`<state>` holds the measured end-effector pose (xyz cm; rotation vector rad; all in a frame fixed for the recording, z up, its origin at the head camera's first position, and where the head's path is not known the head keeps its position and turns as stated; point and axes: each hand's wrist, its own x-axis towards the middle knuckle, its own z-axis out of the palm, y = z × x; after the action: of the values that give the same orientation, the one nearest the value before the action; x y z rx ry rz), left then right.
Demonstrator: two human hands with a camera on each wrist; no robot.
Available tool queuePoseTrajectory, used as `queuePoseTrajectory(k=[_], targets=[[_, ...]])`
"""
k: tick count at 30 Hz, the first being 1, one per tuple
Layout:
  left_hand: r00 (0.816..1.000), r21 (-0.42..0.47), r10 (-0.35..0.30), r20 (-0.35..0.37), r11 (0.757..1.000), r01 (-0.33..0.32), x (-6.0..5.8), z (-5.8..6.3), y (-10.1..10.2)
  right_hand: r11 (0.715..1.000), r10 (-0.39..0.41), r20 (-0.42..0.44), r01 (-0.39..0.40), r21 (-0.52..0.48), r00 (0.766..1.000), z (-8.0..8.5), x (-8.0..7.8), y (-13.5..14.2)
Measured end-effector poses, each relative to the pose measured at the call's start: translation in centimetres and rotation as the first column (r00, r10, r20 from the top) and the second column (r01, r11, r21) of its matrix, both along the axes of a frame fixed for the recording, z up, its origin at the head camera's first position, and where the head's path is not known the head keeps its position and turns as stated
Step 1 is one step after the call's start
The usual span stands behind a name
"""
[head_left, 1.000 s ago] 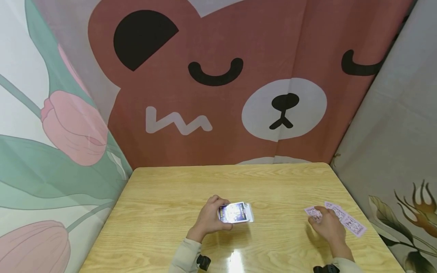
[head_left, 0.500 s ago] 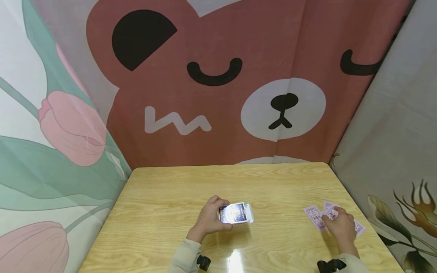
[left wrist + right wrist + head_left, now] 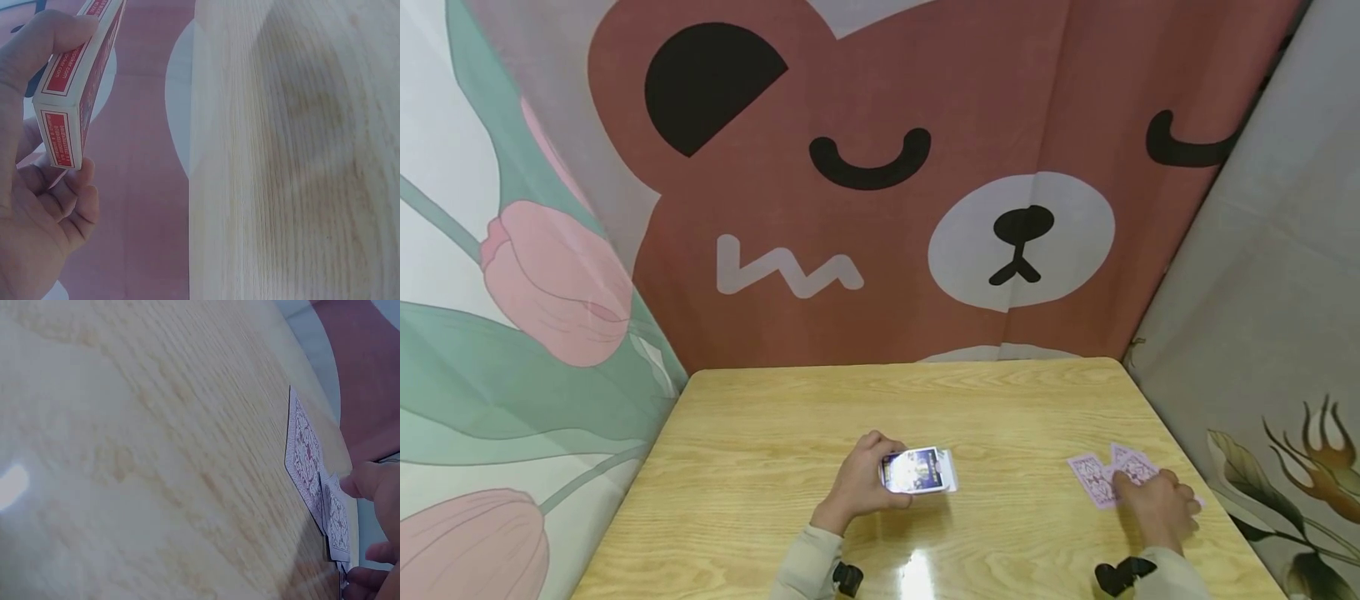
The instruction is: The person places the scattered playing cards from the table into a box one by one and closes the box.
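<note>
My left hand (image 3: 859,477) holds a playing card box (image 3: 916,471) above the table, thumb on one edge and fingers round the other. A pale flap sticks out at its right end. In the left wrist view the box (image 3: 62,94) shows white and red sides with small print. On the right, my right hand (image 3: 1161,504) is spread low over several playing cards (image 3: 1093,479), pink patterned backs up. In the right wrist view its thumb (image 3: 362,481) reaches the edge of one card (image 3: 338,522), and the fingers lie at the lower cards. Part of the cards is hidden under the hand.
The wooden table (image 3: 775,433) ends at a bear-print curtain (image 3: 887,317) behind. Floral curtains hang at left (image 3: 561,283) and right (image 3: 1247,333). Light glares on the tabletop near the front. A dark wrist strap (image 3: 1123,575) sits on the right sleeve.
My right hand has moved right, off the leftmost card and over the cards beside it. That left card now lies turned and fully uncovered. The left hand and box have stayed put.
</note>
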<state>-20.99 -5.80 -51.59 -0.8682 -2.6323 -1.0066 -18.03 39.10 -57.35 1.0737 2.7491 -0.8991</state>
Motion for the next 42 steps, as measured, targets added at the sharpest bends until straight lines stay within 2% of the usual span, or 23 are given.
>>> queuePoseTrajectory(k=[5, 13, 24, 29, 33, 36, 42], targets=[[1.000, -0.002, 0.000, 0.000, 1.000, 0.000, 0.0, -0.1, 0.1, 0.999, 0.032, -0.008, -0.032, 0.033, 0.999, -0.2, -0.4, 0.0], [1.000, -0.001, 0.006, 0.008, 1.000, -0.006, 0.0, 0.0, 0.1, 0.990, 0.138, -0.063, -0.135, 0.047, 0.988, -0.5, -0.6, -0.7], [1.000, 0.005, -0.001, 0.001, 1.000, 0.001, 0.1, 0.0, -0.1, 0.984, 0.175, -0.112, -0.171, 0.046, 0.978, -0.6, -0.9, -1.7], [1.000, 0.008, -0.001, 0.008, 1.000, 0.001, 0.1, 0.0, -0.2, 0.992, 0.128, -0.152, -0.122, 0.044, 0.980, -0.9, -1.0, -2.2], [1.000, 0.005, 0.000, 0.010, 1.000, 0.000, 0.0, 0.0, -0.2, 0.996, 0.059, -0.067, -0.054, 0.068, 0.996, -1.1, -1.4, -2.6], [1.000, 0.005, -0.002, 0.009, 1.000, 0.002, 0.0, 0.0, -0.2, 0.997, 0.027, 0.010, -0.028, 0.076, 1.000, -1.2, -1.5, -2.9], [1.000, 0.008, -0.003, 0.010, 1.000, 0.003, 0.1, 0.0, -0.2, 0.999, 0.034, 0.010, -0.035, 0.018, 0.999, -0.4, -1.4, -3.2]])
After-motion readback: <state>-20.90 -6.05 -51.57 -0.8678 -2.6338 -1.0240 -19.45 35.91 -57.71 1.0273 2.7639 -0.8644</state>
